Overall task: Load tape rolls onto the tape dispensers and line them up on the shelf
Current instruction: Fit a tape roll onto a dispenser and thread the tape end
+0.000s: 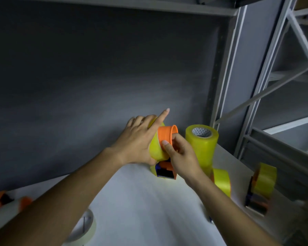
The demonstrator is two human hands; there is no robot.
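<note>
Hands meet over a tape dispenser in the head view, just right of centre on the white shelf (132, 201). The left hand (139, 141) wraps the yellow tape roll (156, 151) from the 9 o'clock side, its index finger sticking out straight toward 1 o'clock while the other fingers curl over the far edge of the roll. The right hand (181, 157) comes in from 4 o'clock, and its thumb and fingers pinch the rim of the orange hub (166, 134), which pokes out through the roll's core. Below the hands, at 6 o'clock from the roll, the dispenser's orange and blue frame (165, 172) with its cutting end rests on the shelf. The step looks like seating the roll on the hub, and it seems close to done. To do it well, the roll should probably be pushed squarely along the hub's axis until flush, with the frame kept steady so it does not tip. A stack of yellow rolls (201, 148) stands just beside at 3 o'clock, near enough to be knocked. A loaded dispenser (261, 187) sits well apart at 4 o'clock; a white roll (84, 226) lies at 7 o'clock.
</note>
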